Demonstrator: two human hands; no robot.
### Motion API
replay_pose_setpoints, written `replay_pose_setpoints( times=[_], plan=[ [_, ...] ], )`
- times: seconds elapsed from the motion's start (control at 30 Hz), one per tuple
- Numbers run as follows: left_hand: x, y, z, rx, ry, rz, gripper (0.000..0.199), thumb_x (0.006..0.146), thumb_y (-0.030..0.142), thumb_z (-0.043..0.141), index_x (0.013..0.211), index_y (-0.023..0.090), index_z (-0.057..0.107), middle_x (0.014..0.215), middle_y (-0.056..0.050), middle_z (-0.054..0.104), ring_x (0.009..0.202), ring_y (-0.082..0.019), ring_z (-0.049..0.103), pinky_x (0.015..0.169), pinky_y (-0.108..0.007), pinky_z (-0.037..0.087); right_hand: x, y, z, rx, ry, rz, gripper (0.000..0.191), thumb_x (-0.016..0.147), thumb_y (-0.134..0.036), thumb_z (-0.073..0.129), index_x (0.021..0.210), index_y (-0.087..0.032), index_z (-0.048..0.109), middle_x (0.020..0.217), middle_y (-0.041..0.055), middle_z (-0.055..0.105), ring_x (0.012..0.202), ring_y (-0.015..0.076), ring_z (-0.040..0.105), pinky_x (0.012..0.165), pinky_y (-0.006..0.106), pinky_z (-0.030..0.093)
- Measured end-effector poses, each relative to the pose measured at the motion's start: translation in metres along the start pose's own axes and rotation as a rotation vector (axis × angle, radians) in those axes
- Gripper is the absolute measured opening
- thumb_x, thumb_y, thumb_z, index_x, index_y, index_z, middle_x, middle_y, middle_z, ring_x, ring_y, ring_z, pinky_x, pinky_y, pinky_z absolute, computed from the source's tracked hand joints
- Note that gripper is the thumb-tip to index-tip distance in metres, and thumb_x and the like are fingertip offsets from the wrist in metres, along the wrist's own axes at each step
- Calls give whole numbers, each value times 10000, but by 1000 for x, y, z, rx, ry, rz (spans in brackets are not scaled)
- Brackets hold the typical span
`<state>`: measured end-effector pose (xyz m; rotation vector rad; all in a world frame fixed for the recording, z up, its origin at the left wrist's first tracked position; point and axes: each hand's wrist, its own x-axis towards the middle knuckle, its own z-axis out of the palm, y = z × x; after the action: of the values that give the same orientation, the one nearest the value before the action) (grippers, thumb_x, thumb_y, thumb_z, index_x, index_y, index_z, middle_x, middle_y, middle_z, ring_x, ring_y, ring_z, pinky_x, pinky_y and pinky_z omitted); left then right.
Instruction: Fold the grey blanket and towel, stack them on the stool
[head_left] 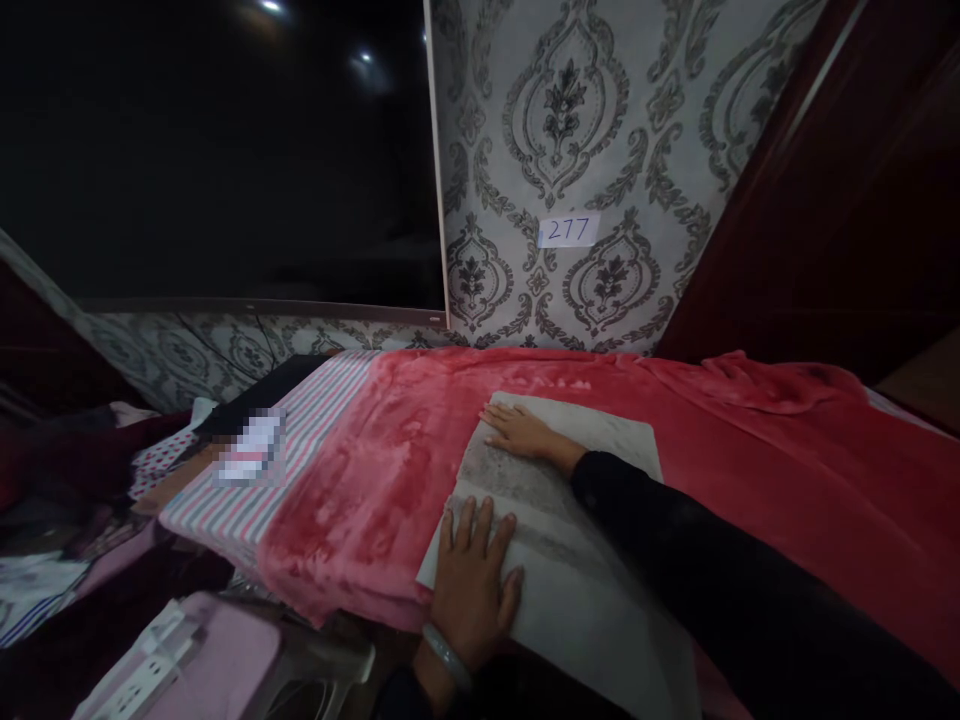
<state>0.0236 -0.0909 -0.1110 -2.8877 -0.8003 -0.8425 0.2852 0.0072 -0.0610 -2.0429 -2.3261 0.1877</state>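
Observation:
A grey-white sheet (pixel 600 590) with darker worn bands and an uneven left edge lies on a red plush blanket (pixel 390 450); whether it is paper or cloth I cannot tell. My left hand (pixel 476 570), wearing a bracelet (pixel 448 657), rests flat on the sheet's near left part with the fingers spread. Farther back, my right hand (pixel 521 432) lies flat near the sheet's far left corner, its fingertips at the edge. Neither hand grips anything. The dark right sleeve (pixel 675 540) covers part of the sheet.
Striped cloth (pixel 300 440) shows beside the blanket, with a blurred-out item on it. A pink stool (pixel 232 650) carries a white power strip (pixel 139 685) at lower left. Behind stand a large dark screen (pixel 225 160) and a patterned wall with a "277" label (pixel 568 231).

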Motion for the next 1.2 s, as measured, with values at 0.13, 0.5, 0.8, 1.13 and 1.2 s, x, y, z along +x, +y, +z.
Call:
replay_pose_setpoints(
  times=[0.13,0.5,0.8,1.13,1.2],
  plan=[
    [-1,-2,3,49,67,10,552,912,334,581,1461,289,543,1530,-74,529,1427,-332,429,1188,-579,281,16,12,-3,31,26,105,714,1039,-574,316,1625,-168,268,1673,122,193,1555,253,140,1256,462,128],
    [5,-9,-3,99,9,42,508,925,300,557,1431,252,574,1509,-99,549,1397,-351,469,1149,-596,342,-31,-2,-26,88,120,62,627,1054,-508,353,1616,-235,303,1679,109,173,1556,283,135,1243,538,136],
    [29,40,-13,-8,-150,151,580,932,336,575,1501,263,489,1595,-99,445,1484,-363,345,1178,-672,280,-152,31,3,104,107,9,633,1042,-620,318,1602,-324,321,1681,96,193,1552,331,135,1207,650,117],
    [29,61,-4,-38,-248,215,688,886,376,640,1538,327,428,1617,-58,416,1481,-397,317,1161,-723,222,-136,109,4,90,154,251,610,1047,-569,274,1613,-343,294,1678,12,218,1547,292,177,1241,548,181],
    [30,61,-6,-40,-262,211,687,888,383,637,1539,330,425,1623,-55,406,1493,-394,298,1173,-718,201,-136,121,4,113,132,350,603,1051,-541,251,1621,-345,265,1674,-3,232,1549,285,170,1242,552,175]
  ],
)
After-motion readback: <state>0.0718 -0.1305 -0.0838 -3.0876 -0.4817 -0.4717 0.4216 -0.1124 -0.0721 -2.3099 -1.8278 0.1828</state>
